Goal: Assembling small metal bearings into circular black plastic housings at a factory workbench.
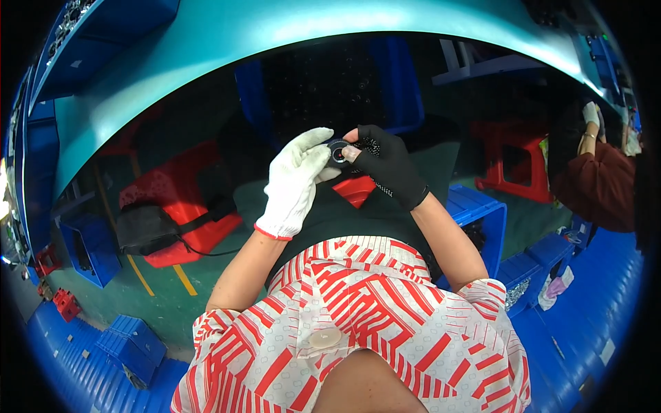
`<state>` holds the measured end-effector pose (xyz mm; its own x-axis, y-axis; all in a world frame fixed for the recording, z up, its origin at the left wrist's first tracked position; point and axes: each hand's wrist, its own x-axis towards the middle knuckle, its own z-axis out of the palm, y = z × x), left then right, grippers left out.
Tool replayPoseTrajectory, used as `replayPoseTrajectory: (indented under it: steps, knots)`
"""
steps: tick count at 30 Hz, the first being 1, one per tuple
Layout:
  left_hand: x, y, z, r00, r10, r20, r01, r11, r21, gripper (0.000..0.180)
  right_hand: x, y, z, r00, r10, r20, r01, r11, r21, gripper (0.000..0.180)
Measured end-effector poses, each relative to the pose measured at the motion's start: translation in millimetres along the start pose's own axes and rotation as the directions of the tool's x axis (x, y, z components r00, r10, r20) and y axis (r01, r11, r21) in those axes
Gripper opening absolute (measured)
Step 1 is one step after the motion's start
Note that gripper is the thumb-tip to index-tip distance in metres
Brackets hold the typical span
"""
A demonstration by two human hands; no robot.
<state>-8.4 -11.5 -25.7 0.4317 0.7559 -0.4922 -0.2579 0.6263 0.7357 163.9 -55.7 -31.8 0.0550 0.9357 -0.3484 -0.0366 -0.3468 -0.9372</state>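
Observation:
My left hand point(301, 175), in a white knit glove with a red cuff, grips a small round black part point(338, 153) by its left side, between thumb and fingers. The part looks ring-shaped, with a lighter rim and a small reddish spot at its middle. From the other side, my right hand point(385, 164), in a black glove with bare fingertips, closes on the same part. Its thumb, which has a pale wrapping at the tip, presses on the part's face. Both hands meet in front of my body, above my lap. Whether the right fingers hold another small piece is hidden.
A teal bench edge point(289, 34) curves across ahead. Left stands a red stool point(179, 179) with a black bag point(146, 229). Blue crates point(475, 206) sit at my right, another blue crate point(131, 347) lower left. A co-worker in brown point(599, 186) works far right near a red stool point(513, 162).

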Motion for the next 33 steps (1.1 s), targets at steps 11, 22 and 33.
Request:
replayPoseTrajectory:
  steps: [11, 22, 33]
  knots:
    - [0, 0, 7, 0.999, 0.037, -0.023, -0.038, 0.999, -0.023, 0.040, 0, 13, 5, 0.995, -0.065, -0.072, 0.068, 0.997, 0.037, 0.027]
    - [4, 7, 1, 0.994, -0.028, 0.103, 0.042, 0.990, -0.138, 0.045, -4, 5, 2, 0.851, -0.522, 0.048, 0.503, 0.786, -0.359, 0.026]
    - [-5, 6, -3, 0.985, 0.018, 0.174, -0.006, 0.997, -0.072, 0.061, -12, 12, 5, 0.921, -0.389, 0.033, 0.386, 0.895, -0.223, 0.042]
